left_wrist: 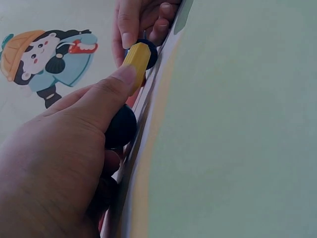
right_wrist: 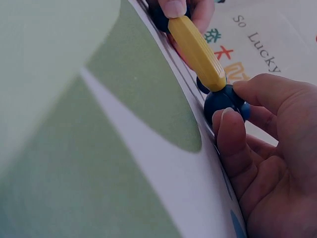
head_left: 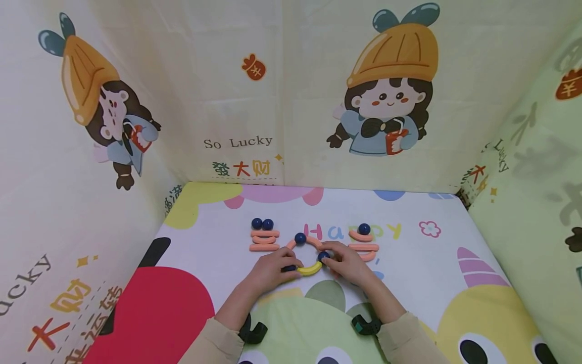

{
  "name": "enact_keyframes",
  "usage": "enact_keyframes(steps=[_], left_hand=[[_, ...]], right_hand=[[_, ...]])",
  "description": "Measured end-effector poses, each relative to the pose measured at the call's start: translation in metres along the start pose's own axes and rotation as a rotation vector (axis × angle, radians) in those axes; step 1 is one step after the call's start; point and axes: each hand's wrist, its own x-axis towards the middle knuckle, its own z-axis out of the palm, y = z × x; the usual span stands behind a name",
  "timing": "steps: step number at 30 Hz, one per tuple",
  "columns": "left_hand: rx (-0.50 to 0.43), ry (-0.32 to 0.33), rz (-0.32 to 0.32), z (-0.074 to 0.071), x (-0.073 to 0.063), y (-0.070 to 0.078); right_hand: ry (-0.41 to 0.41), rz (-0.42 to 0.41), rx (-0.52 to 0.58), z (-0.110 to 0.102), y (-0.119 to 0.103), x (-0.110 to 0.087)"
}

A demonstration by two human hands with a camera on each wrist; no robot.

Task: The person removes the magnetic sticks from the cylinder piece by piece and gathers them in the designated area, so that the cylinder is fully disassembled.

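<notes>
A ring of toy rods and dark blue balls lies between the two hands in the head view. My left hand (head_left: 276,268) grips the left end of the curved yellow rod (head_left: 310,269), its thumb laid on the rod. Beside that end, a dark blue ball (left_wrist: 122,127) sits against the left fingers, partly covered by them. At the rod's other end, my right hand (head_left: 349,264) pinches a dark blue ball (head_left: 323,256) between thumb and finger, and ball and rod meet. Another blue ball (head_left: 300,238) tops the ring, next to a curved pink rod (head_left: 314,242).
Left of the ring lie stacked pink rods (head_left: 264,247) with two blue balls (head_left: 262,224) above them. On the right are more pink rods (head_left: 364,247) and a single blue ball (head_left: 364,229). Printed cloth walls (head_left: 300,101) enclose the patterned tabletop (head_left: 409,263).
</notes>
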Motion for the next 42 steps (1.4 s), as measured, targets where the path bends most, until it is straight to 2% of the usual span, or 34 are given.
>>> enact_keyframes(steps=[5, 14, 21, 28, 36, 42], left_hand=[[-0.022, -0.001, 0.002, 0.001, -0.001, -0.003], [-0.115, -0.010, -0.037, -0.003, -0.002, -0.003], [-0.231, -0.012, -0.082, -0.011, -0.003, -0.001], [-0.262, -0.005, -0.143, -0.025, -0.003, 0.000], [-0.244, 0.002, -0.205, -0.047, -0.013, -0.019], [-0.267, -0.030, -0.333, -0.060, -0.027, -0.034]], right_hand=[[0.000, -0.007, -0.004, 0.001, 0.001, 0.000], [-0.008, -0.012, 0.012, 0.001, 0.001, 0.000], [-0.014, -0.009, 0.004, 0.002, 0.001, 0.000], [-0.028, 0.009, 0.012, 0.002, 0.001, -0.001], [-0.007, 0.014, 0.020, 0.000, 0.000, -0.001], [-0.003, 0.002, 0.027, 0.000, 0.002, -0.001]])
